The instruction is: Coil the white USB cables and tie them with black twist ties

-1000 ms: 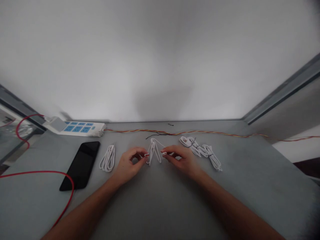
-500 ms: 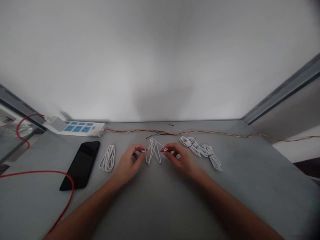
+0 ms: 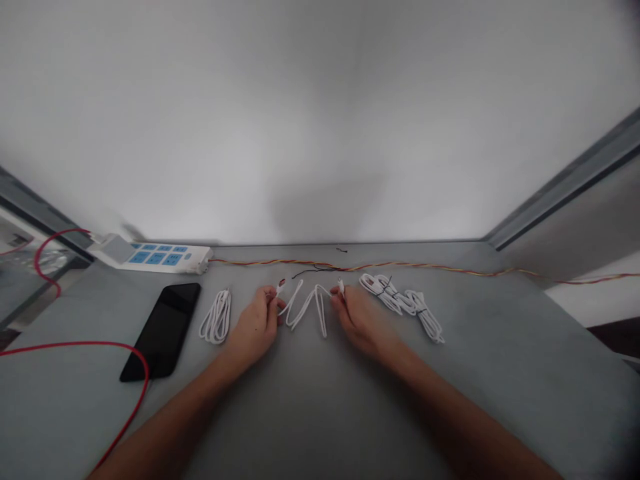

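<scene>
A white USB cable (image 3: 301, 315) lies in loose zigzag folds on the grey table between my hands. My left hand (image 3: 257, 319) is closed on one end, and the plug with its reddish-orange inside points up past the fingertips. At the other end, my right hand (image 3: 357, 317) pinches the smaller plug, its metal tip pointing up. Left of my left hand sits a folded white cable (image 3: 217, 317). To the right of my right hand are two more bundled white cables, one (image 3: 383, 291) beside the other (image 3: 425, 317), each with a dark tie round it.
A black phone (image 3: 163, 331) lies at the left, with a red cable (image 3: 135, 413) crossing its lower corner. Behind it is a white power strip (image 3: 165, 259) with blue sockets. Its twisted red-yellow cord (image 3: 425, 266) runs along the back near thin black ties (image 3: 316, 269). A white wall rises behind.
Both hands have turned the cable's ends so the plugs point upward. My hands are slightly farther apart, and the folds between them have spread wider.
</scene>
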Tool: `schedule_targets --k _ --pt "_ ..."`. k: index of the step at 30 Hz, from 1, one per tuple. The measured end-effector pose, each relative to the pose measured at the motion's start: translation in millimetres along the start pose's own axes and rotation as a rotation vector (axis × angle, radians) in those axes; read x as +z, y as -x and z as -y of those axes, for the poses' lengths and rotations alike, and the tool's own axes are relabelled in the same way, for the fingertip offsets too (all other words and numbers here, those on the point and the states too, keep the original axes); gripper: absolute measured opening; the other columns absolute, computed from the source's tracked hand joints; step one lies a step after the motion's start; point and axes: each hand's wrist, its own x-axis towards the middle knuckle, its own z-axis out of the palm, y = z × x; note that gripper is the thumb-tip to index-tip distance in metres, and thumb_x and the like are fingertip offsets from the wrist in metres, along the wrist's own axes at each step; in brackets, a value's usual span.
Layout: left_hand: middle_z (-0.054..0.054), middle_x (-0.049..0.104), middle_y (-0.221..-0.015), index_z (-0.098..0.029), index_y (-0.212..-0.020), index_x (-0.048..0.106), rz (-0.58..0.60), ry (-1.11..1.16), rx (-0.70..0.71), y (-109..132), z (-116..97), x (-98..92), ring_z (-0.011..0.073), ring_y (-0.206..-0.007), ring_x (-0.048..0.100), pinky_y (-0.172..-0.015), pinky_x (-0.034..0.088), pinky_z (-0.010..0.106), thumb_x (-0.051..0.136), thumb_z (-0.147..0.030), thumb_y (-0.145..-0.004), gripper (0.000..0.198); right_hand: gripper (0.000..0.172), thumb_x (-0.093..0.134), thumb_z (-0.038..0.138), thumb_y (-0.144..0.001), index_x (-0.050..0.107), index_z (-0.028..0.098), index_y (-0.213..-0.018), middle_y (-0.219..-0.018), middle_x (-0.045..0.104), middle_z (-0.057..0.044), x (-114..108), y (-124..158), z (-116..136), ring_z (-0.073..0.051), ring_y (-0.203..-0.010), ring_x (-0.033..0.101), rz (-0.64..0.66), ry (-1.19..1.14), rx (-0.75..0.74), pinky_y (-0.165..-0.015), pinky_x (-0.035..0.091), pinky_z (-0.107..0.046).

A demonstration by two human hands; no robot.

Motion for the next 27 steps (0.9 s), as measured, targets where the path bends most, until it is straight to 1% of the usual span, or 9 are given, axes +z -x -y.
schedule_targets --k 3,6,9,13,17,20,23,25,27 --pt "0.001 0.066 -0.078 -0.02 -0.104 0.039 0.004 0.048 -0.022 1.0 0.3 0.4 0.0158 -0.055 0.062 -0.056 0.046 0.03 0.04 -0.028 -0.092 0.014 0.029 0.066 0.045 -0.078 0.052 0.021 -0.084 -0.085 0.063 -0.009 1.7 3.4 5.1 -0.025 -0.079 0.062 0.08 0.05 0.029 -0.068 0.046 -0.035" --pt "0.002 0.067 -0.081 -0.021 -0.095 0.04 0.082 0.064 -0.074 2.6 -4.8 -1.6 0.0154 -0.056 0.061 -0.062 0.047 0.032 0.038 -0.023 -0.09 0.006 0.039 0.076 0.044 -0.067 0.051 0.02 -0.085 -0.085 0.063 -0.007 1.0 5.3 10.4 -0.024 -0.079 0.061 0.151 0.052 0.082 -0.065 0.045 -0.032" --pt "0.004 0.068 -0.091 -0.021 -0.093 0.047 0.141 0.004 -0.109 5.3 -14.3 -4.4 0.0167 -0.066 0.063 -0.072 0.046 0.034 0.036 -0.021 -0.089 0.011 0.033 0.074 0.038 -0.069 0.049 0.021 -0.082 -0.08 0.063 -0.005 -0.5 5.3 13.4 -0.022 -0.076 0.061 0.192 0.003 0.143 -0.062 0.043 -0.03" --pt "0.007 0.069 -0.099 -0.02 -0.097 0.053 0.147 -0.053 -0.108 8.3 -21.1 -3.9 0.02 -0.072 0.064 -0.071 0.046 0.035 0.055 -0.043 -0.082 0.027 0.025 0.067 0.03 -0.074 0.046 0.022 -0.084 -0.076 0.063 -0.002 2.9 4.6 12.3 -0.018 -0.067 0.061 0.202 -0.229 0.225 -0.06 0.045 -0.03" --pt "0.004 0.071 -0.087 -0.021 -0.075 0.048 0.14 0.013 -0.12 6.9 -16.6 0.2 0.0199 -0.069 0.064 -0.066 0.045 0.032 0.061 -0.043 -0.078 0.025 0.027 0.066 0.027 -0.074 0.046 0.022 -0.091 -0.077 0.063 -0.001 14.1 5.0 8.0 -0.017 -0.069 0.064 0.205 -0.526 0.276 -0.064 0.05 -0.031" --pt "-0.001 0.067 -0.069 -0.022 -0.07 0.042 0.112 0.135 -0.172 4.7 -15.9 2.0 0.0187 -0.06 0.063 -0.06 0.044 0.03 0.063 -0.042 -0.077 0.029 0.031 0.069 0.028 -0.071 0.046 0.022 -0.091 -0.083 0.063 -0.002 20.3 4.1 5.5 -0.017 -0.072 0.065 0.171 -0.648 0.3 -0.067 0.052 -0.032" --pt "-0.002 0.065 -0.064 -0.021 -0.077 0.047 0.078 0.228 -0.211 3.4 -20.5 1.3 0.0182 -0.056 0.063 -0.057 0.043 0.029 0.066 -0.042 -0.075 0.028 0.034 0.071 0.029 -0.068 0.042 0.023 -0.086 -0.094 0.062 -0.004 20.2 2.4 4.9 -0.016 -0.071 0.065 0.061 -0.74 0.335 -0.064 0.053 -0.032" --pt "0.0 0.07 -0.072 -0.02 -0.093 0.053 0.067 0.286 -0.228 2.9 -22.9 0.5 0.0188 -0.061 0.065 -0.056 0.043 0.028 0.066 -0.042 -0.075 0.031 0.039 0.073 0.03 -0.067 0.038 0.024 -0.083 -0.097 0.061 -0.004 17.9 1.9 5.8 -0.016 -0.069 0.066 -0.023 -0.797 0.349 -0.061 0.053 -0.031" --pt "0.004 0.073 -0.083 -0.019 -0.109 0.055 0.102 0.35 -0.242 2.4 -21.8 0.8 0.0188 -0.064 0.065 -0.052 0.042 0.026 0.064 -0.043 -0.077 0.042 0.042 0.075 0.031 -0.065 0.036 0.024 -0.082 -0.094 0.061 -0.002 15.6 2.2 7.7 -0.016 -0.068 0.067 -0.079 -0.831 0.362 -0.06 0.053 -0.031"
